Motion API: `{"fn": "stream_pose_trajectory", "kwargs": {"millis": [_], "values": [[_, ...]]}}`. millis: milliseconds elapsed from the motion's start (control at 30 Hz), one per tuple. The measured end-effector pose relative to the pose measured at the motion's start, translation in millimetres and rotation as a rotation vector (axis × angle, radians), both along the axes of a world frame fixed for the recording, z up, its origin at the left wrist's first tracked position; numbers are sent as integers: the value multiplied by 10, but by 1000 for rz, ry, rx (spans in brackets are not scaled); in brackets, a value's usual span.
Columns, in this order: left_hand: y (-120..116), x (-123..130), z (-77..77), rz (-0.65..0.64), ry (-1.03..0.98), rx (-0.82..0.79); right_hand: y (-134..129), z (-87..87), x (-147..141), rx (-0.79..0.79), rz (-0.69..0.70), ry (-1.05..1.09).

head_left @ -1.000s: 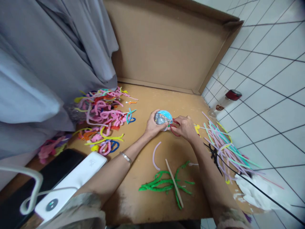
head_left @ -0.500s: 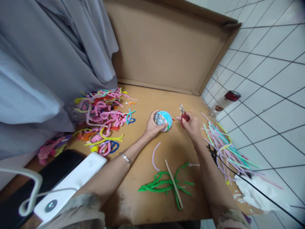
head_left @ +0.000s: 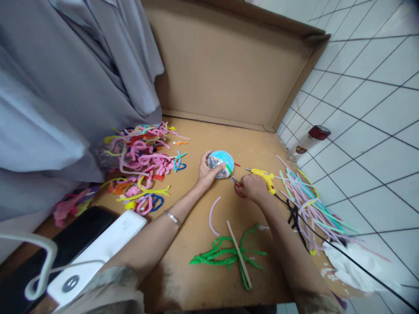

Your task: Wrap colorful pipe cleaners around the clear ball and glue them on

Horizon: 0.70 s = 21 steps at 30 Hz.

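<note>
Left hand (head_left: 208,172): fingers clamped on the ball (head_left: 225,158), blue side to the table's (head_left: 196,226) far edge!
Right hand (head_left: 253,186): at the red-handled tool (head_left: 238,190); grip, can't tell.
Tool axis: slanting, tip toward far-left corner.

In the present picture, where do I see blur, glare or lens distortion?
Head view: right hand and red-handled tool look slightly soft; head view: pale sheen on the tabletop beside the left forearm; head view: tile joints slant and splay, perhaps wide-angle distortion.
</note>
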<state>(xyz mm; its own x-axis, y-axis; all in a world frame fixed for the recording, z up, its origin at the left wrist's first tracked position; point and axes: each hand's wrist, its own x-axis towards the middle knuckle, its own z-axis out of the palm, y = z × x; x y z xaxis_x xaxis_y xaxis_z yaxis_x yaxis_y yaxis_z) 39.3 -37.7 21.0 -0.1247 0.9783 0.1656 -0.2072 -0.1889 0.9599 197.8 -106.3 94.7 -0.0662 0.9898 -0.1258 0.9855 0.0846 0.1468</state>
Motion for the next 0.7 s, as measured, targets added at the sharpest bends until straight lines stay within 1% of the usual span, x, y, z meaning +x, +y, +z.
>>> {"fn": "stream_pose_trajectory", "kwargs": {"millis": [67,133,233,300,367,433,533,633,700], "values": [[-5,40,3,0,-96,-33,-8,43,3,10,-1,35],[-21,82,22,-33,-213,-82,-5,90,24,97,-23,144],[-61,132,77,-132,-392,-187,25,100,77,248,-27,419],[-92,153,117,-193,-486,-250,60,58,120,283,3,603],[-125,170,149,-252,-555,-288,96,3,158,286,46,758],[-156,188,166,-307,-591,-303,123,-35,181,285,93,877],[-191,209,165,-357,-565,-310,135,-41,184,258,124,996],[-190,199,152,-367,-542,-309,127,-2,171,211,95,1101],[-166,167,153,-367,-582,-322,110,40,166,227,53,1107]]}}
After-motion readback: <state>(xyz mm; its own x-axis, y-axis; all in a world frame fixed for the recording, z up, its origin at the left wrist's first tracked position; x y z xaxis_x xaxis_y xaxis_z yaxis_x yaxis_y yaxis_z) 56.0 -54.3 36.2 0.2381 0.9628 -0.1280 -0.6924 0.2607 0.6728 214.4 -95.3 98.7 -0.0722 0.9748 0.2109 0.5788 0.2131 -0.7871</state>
